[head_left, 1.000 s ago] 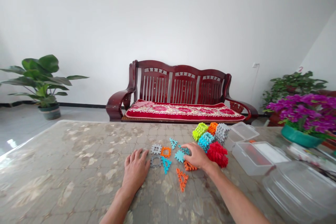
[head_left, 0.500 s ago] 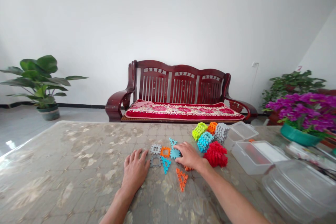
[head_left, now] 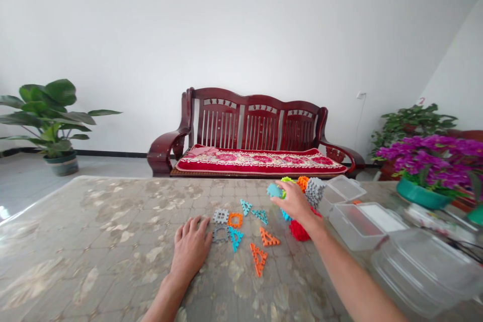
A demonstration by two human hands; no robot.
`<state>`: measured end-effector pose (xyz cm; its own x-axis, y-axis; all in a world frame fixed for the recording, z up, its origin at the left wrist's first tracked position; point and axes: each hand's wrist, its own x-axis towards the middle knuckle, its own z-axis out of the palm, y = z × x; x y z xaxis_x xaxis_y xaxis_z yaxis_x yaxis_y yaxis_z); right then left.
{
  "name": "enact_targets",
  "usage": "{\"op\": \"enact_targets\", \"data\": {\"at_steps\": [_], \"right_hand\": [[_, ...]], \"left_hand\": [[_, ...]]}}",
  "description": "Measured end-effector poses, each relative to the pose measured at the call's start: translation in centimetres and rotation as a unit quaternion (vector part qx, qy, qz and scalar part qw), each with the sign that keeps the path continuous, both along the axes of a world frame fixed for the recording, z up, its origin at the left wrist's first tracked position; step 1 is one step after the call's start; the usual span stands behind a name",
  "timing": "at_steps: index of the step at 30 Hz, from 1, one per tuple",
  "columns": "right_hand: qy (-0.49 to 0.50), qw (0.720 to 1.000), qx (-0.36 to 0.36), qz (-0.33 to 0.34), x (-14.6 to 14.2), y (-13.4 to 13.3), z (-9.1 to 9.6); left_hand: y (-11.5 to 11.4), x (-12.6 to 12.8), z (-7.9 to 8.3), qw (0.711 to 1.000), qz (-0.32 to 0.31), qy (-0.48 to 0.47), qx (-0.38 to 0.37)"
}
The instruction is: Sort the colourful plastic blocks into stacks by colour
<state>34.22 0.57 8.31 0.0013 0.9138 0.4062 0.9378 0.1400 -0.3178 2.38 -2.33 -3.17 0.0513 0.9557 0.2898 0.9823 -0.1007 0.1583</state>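
Observation:
My left hand (head_left: 191, 244) lies flat on the table, fingers spread, just left of a joined group of tiles. That group has a light grey window tile (head_left: 218, 216), an orange square frame (head_left: 235, 220), a dark grey frame (head_left: 217, 234) and a blue triangle (head_left: 236, 239). Two more blue triangles (head_left: 246, 206) lie loose to the right, and two orange triangles (head_left: 258, 260) lie nearer me. My right hand (head_left: 296, 204) pinches a light blue square tile (head_left: 273, 190) beside the stacked tiles, partly covering the lime (head_left: 287, 180) and blue stacks.
Orange (head_left: 302, 183), grey (head_left: 314, 192) and red (head_left: 299, 231) tile stacks stand at right. Beyond them are clear plastic boxes (head_left: 356, 231), a clear lid (head_left: 426, 266) and purple flowers in a teal pot (head_left: 422, 195). A wooden bench (head_left: 260, 126) stands behind the table (head_left: 113, 251).
My right hand has moved right and away from me, carrying the light blue square tile from beside the joined group toward the stacks. The left hand stays in place; the view has shifted slightly.

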Motion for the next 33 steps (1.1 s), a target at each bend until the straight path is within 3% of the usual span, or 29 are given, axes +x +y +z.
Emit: {"op": "enact_targets", "data": {"at_steps": [4,8,14,23,29,33], "right_hand": [[0.014,0.996,0.004,-0.083,4.3,0.5,2.1],[-0.007,0.988,-0.091,-0.123,6.6,0.3,2.1],[-0.038,0.983,-0.113,-0.143,7.1,0.2,0.7],[-0.040,0.974,-0.152,-0.165,7.1,0.5,0.3],[-0.054,0.985,-0.057,-0.155,6.4,-0.2,0.6],[0.019,0.997,0.005,-0.074,4.3,-0.6,0.4]], "left_hand": [[0.1,-0.1,-0.3,1.000,-0.001,-0.001,0.012],[0.1,-0.1,-0.5,1.000,-0.004,-0.002,0.020],[0.1,-0.2,-0.3,1.000,-0.004,0.005,0.010],[0.0,-0.1,0.0,1.000,-0.001,0.007,0.001],[0.0,-0.1,-0.1,1.000,-0.006,0.006,0.005],[0.0,-0.1,0.0,1.000,-0.008,0.004,0.003]]}}
